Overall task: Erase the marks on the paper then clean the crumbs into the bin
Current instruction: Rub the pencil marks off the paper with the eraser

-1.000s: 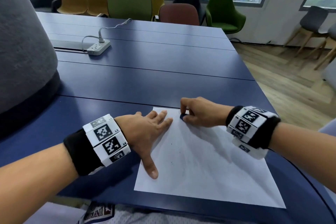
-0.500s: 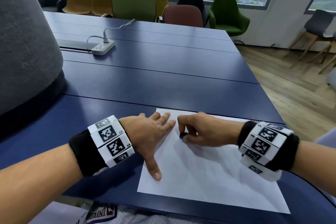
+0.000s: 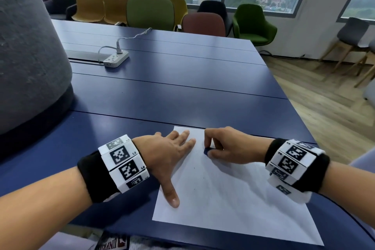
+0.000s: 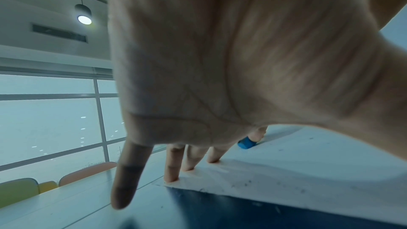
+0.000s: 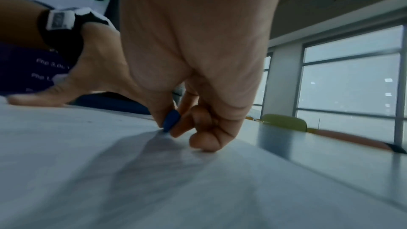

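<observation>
Pinching a blue eraser (image 3: 207, 151), the right hand (image 3: 231, 148); left hand (image 3: 166, 154) flat, fingers spread on paper (image 3: 233, 199).

White paper (image 3: 233, 199), blue eraser (image 3: 207, 151), navy table (image 3: 162, 91), black-and-white checked wristbands (image 3: 123, 163).

The paper (image 3: 233, 195) is matt white, lying on a smooth, faintly glossy blue table (image 3: 182, 95). The eraser (image 4: 246, 143) looks like dull blue rubber. The floor (image 3: 324, 107) is wood.

Hands: two, left hand (image 3: 162, 154) and right hand (image 3: 233, 148)
Paper (image 3: 233, 195): one sheet
Eraser (image 3: 207, 151): one
Power strip (image 3: 116, 59): one
Wrist bands: two
</observation>
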`<state>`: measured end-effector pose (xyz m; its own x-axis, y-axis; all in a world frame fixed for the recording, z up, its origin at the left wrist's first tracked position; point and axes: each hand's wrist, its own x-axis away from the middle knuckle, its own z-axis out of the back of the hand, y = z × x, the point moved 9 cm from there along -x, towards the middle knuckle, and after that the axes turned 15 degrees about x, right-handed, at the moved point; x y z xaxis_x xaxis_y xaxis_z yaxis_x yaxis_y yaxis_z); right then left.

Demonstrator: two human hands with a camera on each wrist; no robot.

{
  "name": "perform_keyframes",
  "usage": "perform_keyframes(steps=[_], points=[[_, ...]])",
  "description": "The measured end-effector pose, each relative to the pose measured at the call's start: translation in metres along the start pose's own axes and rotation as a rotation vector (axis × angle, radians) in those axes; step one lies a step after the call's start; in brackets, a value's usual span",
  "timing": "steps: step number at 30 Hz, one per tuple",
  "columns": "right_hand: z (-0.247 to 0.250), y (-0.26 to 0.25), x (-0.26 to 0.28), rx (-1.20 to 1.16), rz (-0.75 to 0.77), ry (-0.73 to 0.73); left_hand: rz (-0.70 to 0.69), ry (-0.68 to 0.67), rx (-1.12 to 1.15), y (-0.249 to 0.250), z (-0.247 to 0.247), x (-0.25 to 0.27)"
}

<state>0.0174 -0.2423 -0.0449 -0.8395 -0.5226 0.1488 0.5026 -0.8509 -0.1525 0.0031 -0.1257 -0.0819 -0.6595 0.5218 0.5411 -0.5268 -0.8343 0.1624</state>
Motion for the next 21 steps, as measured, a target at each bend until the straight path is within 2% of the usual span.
perform_keyframes(steps=[5, 10, 15, 19, 21], points=[[-0.015, -0.028, 0.017, -0.056, 0.124, -0.144, 0.0, -0.006, -0.008, 0.001, 0.0, -0.001], [-0.002, -0.009, 0.007, -0.022, 0.011, 0.018, -0.015, 0.008, -0.008, 0.001, -0.001, -0.003], [-0.017, -0.036, 0.021, -0.035, 0.152, -0.144, -0.012, 0.007, -0.013, 0.002, 0.0, -0.004], [-0.004, -0.013, 0.011, -0.021, 0.026, -0.022, -0.001, -0.003, -0.019, 0.001, -0.002, -0.005], [-0.01, -0.016, 0.016, -0.056, 0.034, -0.038, -0.001, 0.0, -0.014, 0.0, -0.002, -0.005]])
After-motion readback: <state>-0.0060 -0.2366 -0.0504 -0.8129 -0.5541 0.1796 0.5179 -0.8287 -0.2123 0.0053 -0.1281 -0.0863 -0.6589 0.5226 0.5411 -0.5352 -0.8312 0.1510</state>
